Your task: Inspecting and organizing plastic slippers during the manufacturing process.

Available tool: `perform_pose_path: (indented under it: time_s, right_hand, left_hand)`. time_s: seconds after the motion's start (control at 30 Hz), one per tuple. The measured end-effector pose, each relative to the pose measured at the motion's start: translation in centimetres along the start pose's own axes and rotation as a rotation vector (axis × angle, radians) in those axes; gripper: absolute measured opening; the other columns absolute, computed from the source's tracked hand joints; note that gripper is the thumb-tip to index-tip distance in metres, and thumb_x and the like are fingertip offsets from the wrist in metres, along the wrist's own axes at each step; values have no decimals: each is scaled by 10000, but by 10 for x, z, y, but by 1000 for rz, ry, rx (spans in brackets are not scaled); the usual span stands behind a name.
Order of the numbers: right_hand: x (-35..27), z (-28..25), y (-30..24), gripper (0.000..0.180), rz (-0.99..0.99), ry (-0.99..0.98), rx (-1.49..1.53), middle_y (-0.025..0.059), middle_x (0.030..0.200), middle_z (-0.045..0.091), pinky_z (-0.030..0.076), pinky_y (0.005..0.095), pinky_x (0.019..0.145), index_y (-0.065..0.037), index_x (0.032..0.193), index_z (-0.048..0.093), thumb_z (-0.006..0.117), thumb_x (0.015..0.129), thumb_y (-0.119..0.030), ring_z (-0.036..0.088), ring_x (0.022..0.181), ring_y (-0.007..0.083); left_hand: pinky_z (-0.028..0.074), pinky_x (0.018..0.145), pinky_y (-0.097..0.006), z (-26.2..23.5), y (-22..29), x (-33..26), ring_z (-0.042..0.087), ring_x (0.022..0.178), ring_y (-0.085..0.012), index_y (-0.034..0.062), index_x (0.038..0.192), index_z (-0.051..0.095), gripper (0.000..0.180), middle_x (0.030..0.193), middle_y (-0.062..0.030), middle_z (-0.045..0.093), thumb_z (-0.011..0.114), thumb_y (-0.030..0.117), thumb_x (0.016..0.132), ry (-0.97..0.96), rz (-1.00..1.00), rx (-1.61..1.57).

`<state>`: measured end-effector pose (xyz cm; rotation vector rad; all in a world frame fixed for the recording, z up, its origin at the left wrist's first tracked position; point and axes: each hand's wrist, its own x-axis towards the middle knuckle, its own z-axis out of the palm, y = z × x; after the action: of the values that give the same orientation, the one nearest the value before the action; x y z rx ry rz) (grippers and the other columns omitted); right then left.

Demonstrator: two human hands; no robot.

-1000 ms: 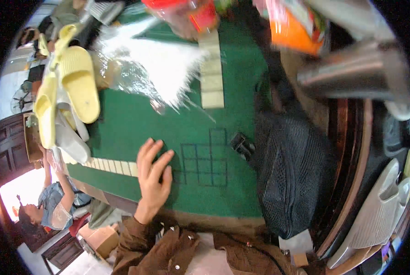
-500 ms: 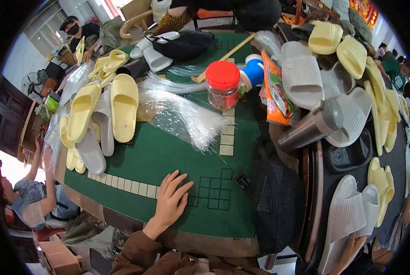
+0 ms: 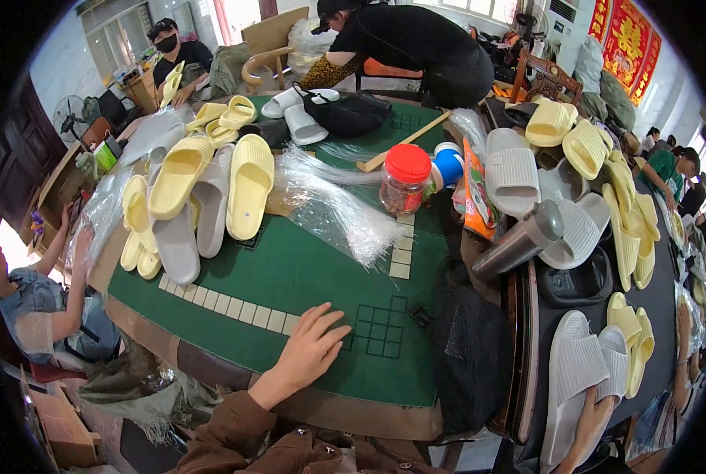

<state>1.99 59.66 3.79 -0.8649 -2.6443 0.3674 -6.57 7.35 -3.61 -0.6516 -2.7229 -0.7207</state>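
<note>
My left hand (image 3: 309,347) lies palm down on the green table mat (image 3: 290,261), fingers spread and holding nothing. It is beside a row of cream tiles printed on the mat. At the lower right, my right hand (image 3: 594,423) grips a pair of grey ribbed slide sandals (image 3: 572,371) near their lower ends; some of its fingers are hidden by the soles. Right of that pair are pale yellow slides (image 3: 637,340) on the dark side table (image 3: 550,324). Ahead of my left hand lies a bundle of clear plastic fasteners (image 3: 353,225) on a clear bag.
Yellow and grey slides (image 3: 203,189) are piled at left. A red-lidded jar (image 3: 406,178), a wooden stick (image 3: 408,138) and a steel flask (image 3: 519,241) stand or lie farther off. A black mesh bag (image 3: 471,347) covers the mat's right edge. Co-workers (image 3: 49,300) sit or stand around.
The view has tilted upward, showing more of the room and a person bending over at the back. My left hand stays on the mat; my right hand still holds the grey slides.
</note>
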Motion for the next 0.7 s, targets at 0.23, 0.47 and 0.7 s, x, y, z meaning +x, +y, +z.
perform_pose_path:
  time_s: [0.23,0.47,0.7]
  right_hand:
    - [1,-8,-16,472,44,-11,-37,286,1007,516,391,420,830,134,1071,505,565,914,-307,499,921,408]
    - [8,10,-4,525,-159,81,147,283,1003,553,411,424,823,128,1065,524,612,883,-356,532,926,404]
    - [1,3,-14,475,-162,115,135,182,851,638,464,369,684,113,968,601,650,857,-345,594,768,234]
  left_hand:
    - [316,1051,-467,-17,34,-25,386,1261,-336,73,1136,573,321,1263,-118,487,629,120,824,-101,37,12]
    - [329,1041,-471,-14,39,-56,397,1250,-343,81,1156,564,337,1273,-122,478,626,117,827,-124,79,-80]
    - [335,1044,-471,-15,33,-71,395,1263,-338,93,1168,572,355,1298,-109,480,635,111,819,-76,75,-118]
